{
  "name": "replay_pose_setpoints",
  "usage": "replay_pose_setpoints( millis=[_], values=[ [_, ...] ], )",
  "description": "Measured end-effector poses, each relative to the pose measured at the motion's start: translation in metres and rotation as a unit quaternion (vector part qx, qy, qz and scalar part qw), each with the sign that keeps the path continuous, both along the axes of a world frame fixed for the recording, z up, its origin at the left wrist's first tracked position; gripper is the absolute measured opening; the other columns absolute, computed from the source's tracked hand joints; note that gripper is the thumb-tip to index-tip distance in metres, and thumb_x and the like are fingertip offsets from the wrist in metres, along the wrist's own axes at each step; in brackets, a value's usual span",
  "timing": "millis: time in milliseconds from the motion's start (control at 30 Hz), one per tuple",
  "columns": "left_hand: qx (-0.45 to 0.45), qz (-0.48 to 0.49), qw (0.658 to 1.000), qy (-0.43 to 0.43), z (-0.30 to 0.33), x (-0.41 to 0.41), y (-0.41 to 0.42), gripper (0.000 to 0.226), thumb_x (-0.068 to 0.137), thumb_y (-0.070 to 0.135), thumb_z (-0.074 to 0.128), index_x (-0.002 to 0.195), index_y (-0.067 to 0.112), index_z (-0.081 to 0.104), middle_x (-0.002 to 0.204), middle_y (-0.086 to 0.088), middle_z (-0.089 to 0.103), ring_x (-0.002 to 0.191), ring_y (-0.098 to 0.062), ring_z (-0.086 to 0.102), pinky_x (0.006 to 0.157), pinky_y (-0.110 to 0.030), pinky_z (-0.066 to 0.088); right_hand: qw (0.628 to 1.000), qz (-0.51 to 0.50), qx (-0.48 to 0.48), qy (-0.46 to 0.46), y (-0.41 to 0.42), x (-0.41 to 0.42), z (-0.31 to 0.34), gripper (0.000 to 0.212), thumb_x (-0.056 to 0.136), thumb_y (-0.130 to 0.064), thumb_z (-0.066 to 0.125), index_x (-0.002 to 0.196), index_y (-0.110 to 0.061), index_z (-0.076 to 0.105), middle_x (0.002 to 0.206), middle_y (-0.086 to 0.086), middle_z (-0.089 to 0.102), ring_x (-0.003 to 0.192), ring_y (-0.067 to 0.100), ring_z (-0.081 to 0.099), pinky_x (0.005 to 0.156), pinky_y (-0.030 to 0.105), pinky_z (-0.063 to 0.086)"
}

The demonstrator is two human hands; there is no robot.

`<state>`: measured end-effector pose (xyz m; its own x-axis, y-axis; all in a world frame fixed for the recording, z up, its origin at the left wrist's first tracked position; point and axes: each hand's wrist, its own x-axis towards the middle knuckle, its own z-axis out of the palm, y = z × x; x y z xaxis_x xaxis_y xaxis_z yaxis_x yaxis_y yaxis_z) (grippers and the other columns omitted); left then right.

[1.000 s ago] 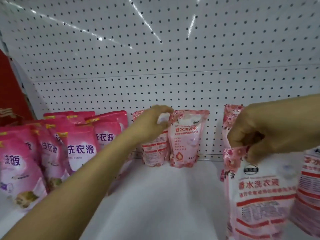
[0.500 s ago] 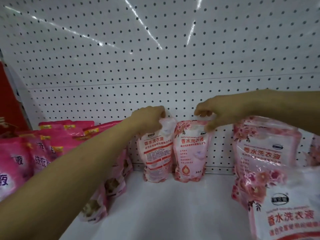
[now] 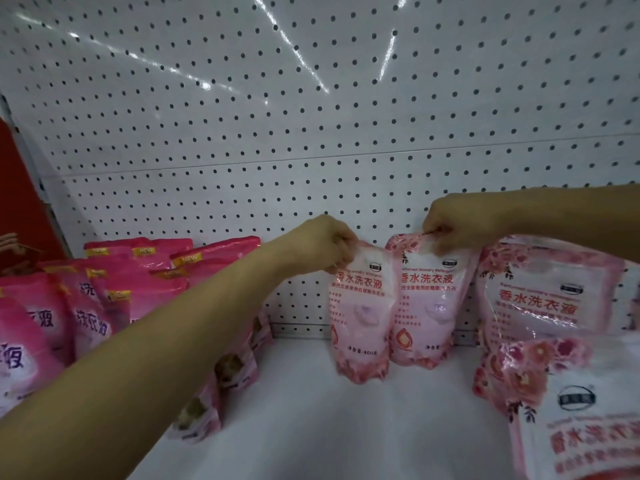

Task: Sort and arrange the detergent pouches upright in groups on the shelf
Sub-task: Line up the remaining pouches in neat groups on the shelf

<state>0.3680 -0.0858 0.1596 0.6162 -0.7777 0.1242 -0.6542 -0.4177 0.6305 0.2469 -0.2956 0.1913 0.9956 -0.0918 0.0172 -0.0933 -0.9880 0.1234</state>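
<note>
Two pale pink floral detergent pouches stand upright side by side at the back of the white shelf (image 3: 339, 420). My left hand (image 3: 322, 242) grips the top of the left pouch (image 3: 360, 317). My right hand (image 3: 457, 225) pinches the top edge of the right pouch (image 3: 427, 306). Both pouches lean against the pegboard. A larger pouch of the same floral kind (image 3: 540, 306) stands to their right, and another (image 3: 581, 427) lies nearer at the bottom right.
A group of magenta pouches (image 3: 114, 292) stands at the left, partly behind my left forearm. White pegboard (image 3: 311, 133) forms the back wall. A red panel (image 3: 20, 202) borders the left edge. Bare shelf surface lies in front of the two held pouches.
My right hand let go of the large pouch at the right and moved left onto the right small pouch's top. The left small pouch now shows its front face.
</note>
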Motion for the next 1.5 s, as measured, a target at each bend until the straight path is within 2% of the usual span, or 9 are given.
replay_pose_setpoints(
  millis=[167, 367, 600, 733, 833, 967, 1100, 1300, 1500],
  values=[
    [0.033, 0.073, 0.953, -0.292, -0.003, 0.000, -0.018, 0.024, 0.094, 0.030, 0.062, 0.087, 0.009, 0.072, 0.078, -0.007, 0.073, 0.061, -0.018, 0.064, 0.067, -0.031, 0.056, 1.000, -0.004, -0.001, -0.019, -0.006, -0.004, -0.001, 0.020, 0.088, -0.016, 0.065, 0.074, -0.002, 0.063, 0.063, 0.004, 0.054, 0.052, 0.012, 0.042, 0.052, 0.025, 0.035],
    [0.006, 0.156, 0.931, -0.328, -0.016, -0.004, -0.043, 0.038, 0.095, 0.042, 0.057, 0.087, 0.008, 0.072, 0.081, -0.007, 0.073, 0.071, -0.025, 0.067, 0.064, -0.031, 0.052, 0.999, -0.030, -0.023, -0.019, -0.006, -0.010, -0.001, 0.016, 0.091, -0.015, 0.060, 0.077, -0.009, 0.064, 0.074, 0.005, 0.061, 0.065, 0.016, 0.051, 0.062, 0.028, 0.043],
    [-0.034, 0.099, 0.966, -0.235, -0.024, -0.024, -0.024, 0.041, 0.095, 0.038, 0.057, 0.133, 0.025, 0.048, 0.095, 0.006, 0.069, 0.088, -0.021, 0.067, 0.080, -0.040, 0.056, 0.992, -0.051, 0.089, -0.074, 0.024, -0.079, 0.033, 0.037, 0.089, -0.040, 0.063, 0.124, -0.028, 0.061, 0.113, -0.011, 0.063, 0.104, 0.010, 0.061, 0.096, 0.033, 0.049],
    [-0.080, -0.084, 0.987, -0.110, -0.051, -0.072, -0.002, 0.046, 0.094, 0.017, 0.061, 0.136, 0.029, 0.044, 0.098, 0.013, 0.062, 0.090, -0.006, 0.063, 0.082, -0.036, 0.058, 0.973, -0.046, 0.126, -0.185, 0.055, -0.150, 0.037, 0.027, 0.085, -0.045, 0.063, 0.111, -0.040, 0.065, 0.103, -0.027, 0.065, 0.094, -0.014, 0.059, 0.084, 0.013, 0.047],
    [0.036, -0.254, 0.967, -0.013, -0.077, -0.107, 0.012, 0.074, 0.089, 0.016, 0.069, 0.144, 0.043, 0.027, 0.124, 0.022, 0.052, 0.102, 0.018, 0.052, 0.084, -0.007, 0.048, 0.931, -0.046, 0.162, -0.323, 0.074, -0.196, 0.027, 0.015, 0.085, -0.043, 0.061, 0.099, -0.045, 0.066, 0.095, -0.034, 0.063, 0.089, -0.024, 0.054, 0.066, -0.001, 0.039],
    [0.108, -0.365, 0.916, 0.123, -0.109, -0.142, 0.016, 0.107, 0.072, 0.035, 0.086, 0.137, 0.067, 0.008, 0.137, 0.053, 0.023, 0.125, 0.028, 0.026, 0.104, -0.005, 0.027, 0.862, -0.074, 0.120, -0.486, 0.077, -0.243, -0.005, 0.012, 0.093, -0.035, 0.060, 0.103, -0.034, 0.067, 0.105, -0.019, 0.067, 0.105, -0.004, 0.059, 0.093, 0.025, 0.046],
    [0.018, -0.353, 0.910, 0.215, -0.147, -0.185, 0.004, 0.103, 0.070, 0.026, 0.089, 0.141, 0.055, 0.019, 0.135, 0.043, 0.042, 0.125, 0.020, 0.042, 0.097, -0.005, 0.041, 0.806, -0.166, 0.109, -0.557, 0.068, -0.281, -0.049, 0.036, 0.092, -0.036, 0.060, 0.127, -0.029, 0.055, 0.136, -0.012, 0.046, 0.130, 0.014, 0.043, 0.109, 0.050, 0.037],
    [-0.128, -0.261, 0.924, 0.249, -0.180, -0.210, -0.036, 0.096, 0.065, 0.015, 0.092, 0.142, 0.035, 0.037, 0.134, 0.015, 0.060, 0.126, -0.006, 0.057, 0.101, -0.029, 0.051, 0.724, -0.278, 0.371, -0.511, 0.050, -0.302, -0.133, 0.097, 0.071, -0.042, 0.073, 0.147, -0.042, 0.012, 0.153, -0.009, 0.033, 0.132, 0.017, 0.044, 0.105, 0.051, 0.040],
    [-0.159, -0.230, 0.920, 0.273, -0.186, -0.257, -0.091, 0.074, 0.073, 0.005, 0.085, 0.132, 0.035, 0.051, 0.126, 0.012, 0.067, 0.118, -0.007, 0.063, 0.095, -0.029, 0.055, 0.700, -0.255, 0.498, -0.443, -0.001, -0.309, -0.181, 0.065, 0.077, -0.030, 0.075, 0.134, -0.030, 0.042, 0.126, -0.006, 0.062, 0.115, 0.016, 0.060, 0.074, 0.027, 0.054]
  ],
)
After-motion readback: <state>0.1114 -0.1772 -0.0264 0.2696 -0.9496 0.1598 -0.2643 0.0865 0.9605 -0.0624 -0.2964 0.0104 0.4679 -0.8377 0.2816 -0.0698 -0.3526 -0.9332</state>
